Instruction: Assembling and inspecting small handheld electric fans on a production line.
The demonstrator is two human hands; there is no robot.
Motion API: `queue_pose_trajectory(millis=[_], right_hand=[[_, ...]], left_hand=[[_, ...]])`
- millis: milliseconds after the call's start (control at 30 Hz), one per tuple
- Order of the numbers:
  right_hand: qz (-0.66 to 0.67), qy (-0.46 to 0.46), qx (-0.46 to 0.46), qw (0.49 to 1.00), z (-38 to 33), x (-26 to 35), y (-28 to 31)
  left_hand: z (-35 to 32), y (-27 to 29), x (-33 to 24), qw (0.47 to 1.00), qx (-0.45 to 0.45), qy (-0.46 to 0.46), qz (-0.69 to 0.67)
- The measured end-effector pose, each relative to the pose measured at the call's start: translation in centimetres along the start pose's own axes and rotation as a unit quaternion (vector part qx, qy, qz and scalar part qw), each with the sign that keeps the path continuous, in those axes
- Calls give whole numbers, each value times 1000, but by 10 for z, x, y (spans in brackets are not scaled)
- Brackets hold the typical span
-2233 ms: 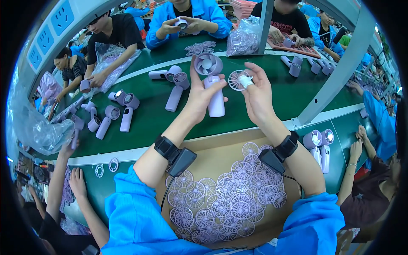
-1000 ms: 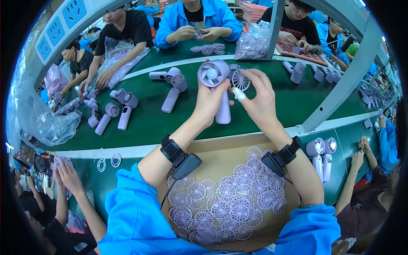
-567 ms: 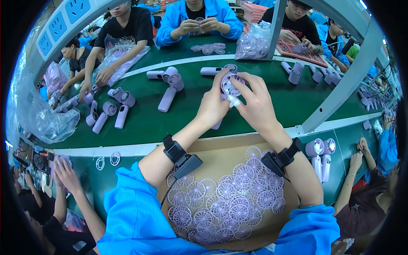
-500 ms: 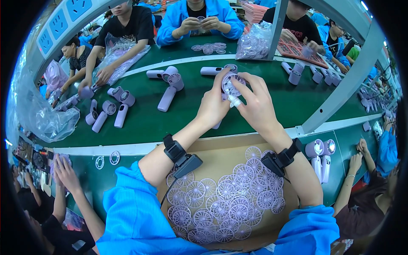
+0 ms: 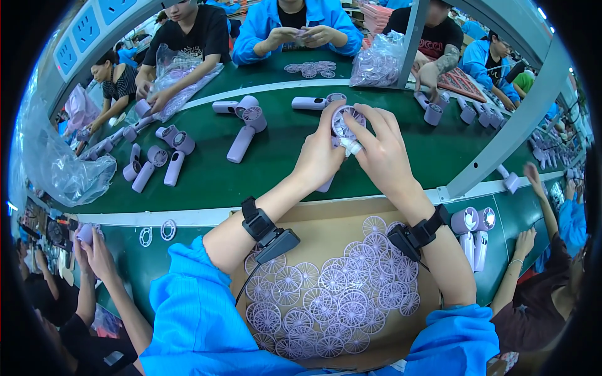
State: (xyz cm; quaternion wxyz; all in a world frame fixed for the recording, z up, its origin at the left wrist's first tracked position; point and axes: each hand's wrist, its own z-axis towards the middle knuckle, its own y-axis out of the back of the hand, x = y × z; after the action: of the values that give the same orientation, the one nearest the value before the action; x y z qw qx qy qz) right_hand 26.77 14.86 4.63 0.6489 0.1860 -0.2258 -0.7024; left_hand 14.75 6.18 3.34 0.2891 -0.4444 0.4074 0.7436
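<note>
Over the green belt, both my hands hold a lavender handheld fan (image 5: pixel 345 123), its round grille facing up. My left hand (image 5: pixel 316 153) wraps the left side of the fan's head. My right hand (image 5: pixel 385 147) lies across its right side, fingers bent on the grille. White wrapping covers a fingertip of the right hand. The fan's handle runs down below my hands, mostly hidden. Beneath my forearms, a cardboard box (image 5: pixel 313 212) holds many loose lavender round grilles (image 5: pixel 351 307).
Several lavender fans (image 5: pixel 241 145) lie on the green belt (image 5: pixel 207 195). Two rings (image 5: pixel 168 230) lie at left, and two fans (image 5: pixel 467 222) at right. A grey metal post (image 5: pixel 511 122) slants at right. Co-workers sit all around. A plastic bag (image 5: pixel 81 178) hangs at left.
The fan in my hands has tilted slightly, and my right fingers have shifted on the grille. Fans on the belt's left half sit slightly further left. At far right, another fan has appeared near a co-worker's raised hand.
</note>
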Motion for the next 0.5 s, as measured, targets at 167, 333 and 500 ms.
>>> queue_pose_trajectory(millis=[167,333,500], right_hand=[[11,-4,-47,999,0,-8,-5],[451,-280,-29,847,5,0,2],[569,-296,-34,767,-1,-2,-5]], left_hand=[[-1,-2,-4,980,59,22,-191],[-5,-1,-16,920,106,-37,-377],[-7,-2,-13,946,64,-30,-316]])
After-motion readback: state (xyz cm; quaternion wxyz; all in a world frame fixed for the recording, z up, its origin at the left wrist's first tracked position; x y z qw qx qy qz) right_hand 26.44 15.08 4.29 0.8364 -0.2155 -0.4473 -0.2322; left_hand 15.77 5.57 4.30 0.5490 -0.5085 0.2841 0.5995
